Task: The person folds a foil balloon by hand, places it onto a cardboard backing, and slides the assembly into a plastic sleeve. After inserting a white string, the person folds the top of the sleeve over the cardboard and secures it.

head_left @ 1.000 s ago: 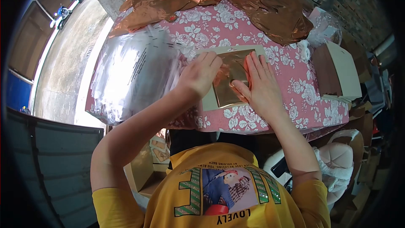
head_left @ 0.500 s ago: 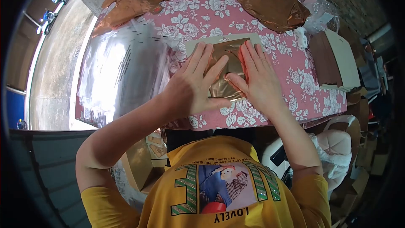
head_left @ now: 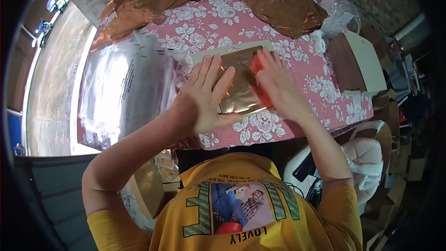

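A folded sheet of shiny copper-coloured foil [head_left: 241, 83] lies on a pale card [head_left: 200, 57] on the flowered tablecloth. My left hand [head_left: 203, 90] rests flat on the left side of the foil, fingers spread and thumb along its lower edge. At the foil's right side is my right hand [head_left: 275, 83], its fingers smeared by motion. Whether those fingers touch the foil or hold anything cannot be made out.
Clear plastic bags [head_left: 125, 81] lie in a pile on the left. Large crumpled copper foil pieces [head_left: 290, 11] stretch along the far edge. A stack of cards [head_left: 360, 62] and clear plastic wrapping [head_left: 343, 16] are at the right. A padded chair [head_left: 362, 158] stands lower right.
The whole view has shifted slightly. My right hand has moved its fingers and thumb, which are now blurred, and more of the foil shows between the hands. My left hand stays flat on it.
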Tool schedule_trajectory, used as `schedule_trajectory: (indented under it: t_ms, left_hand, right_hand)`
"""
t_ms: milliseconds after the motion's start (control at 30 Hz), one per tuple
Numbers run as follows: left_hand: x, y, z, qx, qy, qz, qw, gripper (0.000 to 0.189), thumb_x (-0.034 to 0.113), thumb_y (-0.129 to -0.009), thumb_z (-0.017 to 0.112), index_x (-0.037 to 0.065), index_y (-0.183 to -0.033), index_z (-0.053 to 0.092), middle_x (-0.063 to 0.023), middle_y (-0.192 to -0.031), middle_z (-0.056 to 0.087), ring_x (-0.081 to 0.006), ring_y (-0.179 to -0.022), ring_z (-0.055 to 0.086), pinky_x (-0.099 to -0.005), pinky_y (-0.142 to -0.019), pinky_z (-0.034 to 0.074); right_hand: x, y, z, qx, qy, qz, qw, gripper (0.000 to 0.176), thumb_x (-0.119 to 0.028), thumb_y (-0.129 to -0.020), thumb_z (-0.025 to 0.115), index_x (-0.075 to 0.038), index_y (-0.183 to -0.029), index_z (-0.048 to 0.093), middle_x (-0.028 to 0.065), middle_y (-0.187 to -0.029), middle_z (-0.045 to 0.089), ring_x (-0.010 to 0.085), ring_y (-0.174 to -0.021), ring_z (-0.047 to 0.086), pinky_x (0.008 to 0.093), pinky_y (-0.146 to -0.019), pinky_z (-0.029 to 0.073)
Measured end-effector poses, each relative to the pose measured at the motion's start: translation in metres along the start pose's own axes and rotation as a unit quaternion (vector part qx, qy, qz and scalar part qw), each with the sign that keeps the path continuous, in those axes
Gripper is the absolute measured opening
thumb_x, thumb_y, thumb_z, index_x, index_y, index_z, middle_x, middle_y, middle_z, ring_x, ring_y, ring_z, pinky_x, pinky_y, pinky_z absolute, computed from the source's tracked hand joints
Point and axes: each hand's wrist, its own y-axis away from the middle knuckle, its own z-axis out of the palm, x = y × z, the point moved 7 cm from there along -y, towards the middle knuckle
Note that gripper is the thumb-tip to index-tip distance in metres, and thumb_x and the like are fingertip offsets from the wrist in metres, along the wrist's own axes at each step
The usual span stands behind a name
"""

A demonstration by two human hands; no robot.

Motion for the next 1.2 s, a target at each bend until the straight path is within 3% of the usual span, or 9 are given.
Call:
schedule_trajectory:
  t_ms: [67, 267, 400, 500, 600, 700, 800, 1067, 1200]
  left_hand:
    - [0.001, 0.000, 0.000, -0.014, -0.017, -0.003, 1.000, 0.096, 0.063, -0.079, 0.061, -0.002, -0.143, 0.032, -0.0339, -0.143, 0.031, -0.0480, -0.135, 0.029, -0.0498, -0.111, 0.028]
    - [0.002, 0.000, 0.006, -0.043, -0.072, 0.018, 0.996, 0.095, 0.067, -0.083, 0.050, -0.003, -0.143, 0.031, -0.0342, -0.145, 0.026, -0.0470, -0.136, 0.026, -0.0492, -0.114, 0.019]
    - [0.001, 0.000, 0.005, -0.026, -0.050, 0.013, 0.998, 0.096, 0.067, -0.080, 0.055, -0.003, -0.142, 0.033, -0.0338, -0.143, 0.028, -0.0469, -0.135, 0.028, -0.0488, -0.112, 0.023]
    - [0.003, -0.001, -0.001, -0.011, -0.025, 0.020, 0.999, 0.096, 0.060, -0.077, 0.065, -0.004, -0.142, 0.034, -0.0338, -0.143, 0.029, -0.0473, -0.134, 0.030, -0.0481, -0.111, 0.027]
    - [0.002, -0.001, -0.004, 0.002, -0.003, 0.028, 1.000, 0.097, 0.053, -0.074, 0.073, -0.004, -0.142, 0.033, -0.0337, -0.144, 0.029, -0.0475, -0.134, 0.031, -0.0475, -0.110, 0.030]
    - [0.002, 0.000, -0.004, 0.007, 0.004, 0.029, 1.000, 0.097, 0.053, -0.074, 0.073, -0.004, -0.142, 0.034, -0.0335, -0.144, 0.028, -0.0476, -0.135, 0.030, -0.0476, -0.110, 0.030]
    - [0.001, 0.000, -0.001, 0.008, -0.001, 0.025, 1.000, 0.096, 0.057, -0.075, 0.069, -0.004, -0.141, 0.034, -0.0337, -0.143, 0.030, -0.0474, -0.134, 0.031, -0.0487, -0.111, 0.027]
    - [-0.007, 0.001, 0.015, -0.068, -0.061, -0.005, 0.996, 0.099, 0.073, -0.084, 0.041, 0.000, -0.148, 0.020, -0.0310, -0.149, 0.021, -0.0438, -0.141, 0.018, -0.0477, -0.115, 0.015]
    - [-0.004, 0.001, 0.006, -0.038, -0.031, 0.011, 0.999, 0.095, 0.063, -0.084, 0.056, 0.002, -0.147, 0.022, -0.0336, -0.145, 0.026, -0.0489, -0.136, 0.024, -0.0512, -0.112, 0.023]
  right_hand:
    - [0.030, 0.006, -0.023, 0.063, -0.266, 0.176, 0.946, 0.061, -0.040, -0.099, 0.041, 0.005, -0.140, 0.036, 0.0247, -0.143, 0.040, 0.0360, -0.137, 0.034, 0.0400, -0.112, 0.025]
    - [0.036, 0.035, -0.049, 0.061, -0.112, 0.172, 0.977, 0.042, -0.029, -0.098, 0.045, 0.001, -0.127, 0.054, 0.0206, -0.124, 0.058, 0.0370, -0.113, 0.056, 0.0392, -0.096, 0.043]
    - [0.044, 0.034, -0.042, 0.024, -0.148, 0.207, 0.967, 0.037, -0.022, -0.100, 0.046, 0.001, -0.129, 0.053, 0.0138, -0.115, 0.063, 0.0230, -0.105, 0.060, 0.0310, -0.093, 0.046]
    - [0.062, 0.039, -0.029, 0.004, -0.365, 0.312, 0.877, 0.035, -0.022, -0.099, 0.048, 0.002, -0.124, 0.057, 0.0110, -0.114, 0.063, 0.0182, -0.099, 0.061, 0.0288, -0.088, 0.048]
    - [0.062, 0.043, -0.017, -0.015, -0.614, 0.347, 0.709, 0.040, -0.030, -0.099, 0.051, -0.001, -0.127, 0.055, 0.0071, -0.114, 0.062, 0.0130, -0.093, 0.060, 0.0272, -0.078, 0.050]
    - [0.038, 0.053, -0.016, -0.023, -0.591, 0.406, 0.697, 0.051, -0.042, -0.095, 0.054, 0.000, -0.124, 0.056, 0.0058, -0.101, 0.065, 0.0119, -0.086, 0.061, 0.0250, -0.077, 0.052]
    - [0.004, 0.057, -0.008, -0.048, -0.653, 0.356, 0.667, 0.060, -0.044, -0.095, 0.054, 0.004, -0.131, 0.045, 0.0123, -0.112, 0.062, 0.0225, -0.097, 0.067, 0.0300, -0.082, 0.056]
    - [-0.024, 0.055, 0.018, -0.003, -0.618, 0.377, 0.690, 0.028, -0.021, -0.096, 0.056, 0.005, -0.104, 0.058, 0.0197, -0.097, 0.066, 0.0269, -0.086, 0.070, 0.0311, -0.071, 0.060]
    - [-0.022, 0.055, 0.020, -0.005, -0.636, 0.370, 0.677, 0.028, -0.018, -0.096, 0.055, 0.008, -0.105, 0.057, 0.0204, -0.099, 0.065, 0.0293, -0.088, 0.069, 0.0337, -0.075, 0.060]
